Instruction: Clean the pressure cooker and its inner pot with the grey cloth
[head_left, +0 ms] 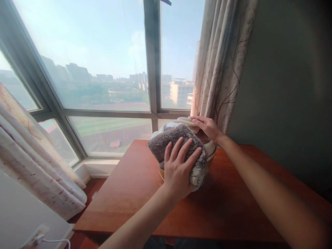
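Centrally, left hand (179, 169) lies splayed, digits apart, on fuzzy grey cloth (161, 142); right hand (208, 127), outstretched, touches pale rounded object (184, 120), grip unclear.

We cannot see most of the container (212, 159), since the grey cloth (162, 141) and the left hand (178, 169) cover its front; the cloth's underside is hidden too. The left thumb is out of sight, and whether the right hand (207, 128) pinches the pale rounded thing (185, 120) or only rests on it — we cannot tell. Both forearms run out of view, the right one blurring near the lower corner. The table (116, 197), both curtains (33, 162) and the wall socket (33, 238) are cut off by the edges. Outside, haze blurs the distant buildings (77, 72) beyond our making out.
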Demonstrator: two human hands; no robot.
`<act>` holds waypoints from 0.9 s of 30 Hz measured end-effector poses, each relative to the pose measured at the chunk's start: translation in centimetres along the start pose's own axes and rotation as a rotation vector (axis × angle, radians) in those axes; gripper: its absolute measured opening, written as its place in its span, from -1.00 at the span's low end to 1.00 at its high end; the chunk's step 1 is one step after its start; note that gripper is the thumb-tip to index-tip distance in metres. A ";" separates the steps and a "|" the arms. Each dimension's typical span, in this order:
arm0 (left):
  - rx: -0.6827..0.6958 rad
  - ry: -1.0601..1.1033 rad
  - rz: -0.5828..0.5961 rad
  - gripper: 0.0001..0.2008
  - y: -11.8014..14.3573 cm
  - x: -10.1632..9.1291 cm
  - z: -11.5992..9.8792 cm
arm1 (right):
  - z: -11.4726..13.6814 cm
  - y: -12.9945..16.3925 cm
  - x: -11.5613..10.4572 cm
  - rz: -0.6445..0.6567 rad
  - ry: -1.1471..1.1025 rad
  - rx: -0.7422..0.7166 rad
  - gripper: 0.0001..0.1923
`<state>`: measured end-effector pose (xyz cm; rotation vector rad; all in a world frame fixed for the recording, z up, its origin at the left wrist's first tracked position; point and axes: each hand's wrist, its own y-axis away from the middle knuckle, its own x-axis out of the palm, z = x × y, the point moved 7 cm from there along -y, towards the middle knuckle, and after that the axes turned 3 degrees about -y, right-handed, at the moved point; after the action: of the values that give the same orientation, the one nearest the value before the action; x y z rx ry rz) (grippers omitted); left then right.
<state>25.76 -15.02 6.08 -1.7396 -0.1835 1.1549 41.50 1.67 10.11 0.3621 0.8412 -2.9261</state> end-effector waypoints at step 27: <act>0.481 -0.125 0.207 -0.38 -1.5 0.8 -1.8 | 0.4 0.0 -0.1 0.043 -0.019 0.022 -0.59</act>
<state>28.10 -15.03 6.83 -1.2828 0.1923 1.3307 41.53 1.49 10.44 0.3496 0.7892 -2.8964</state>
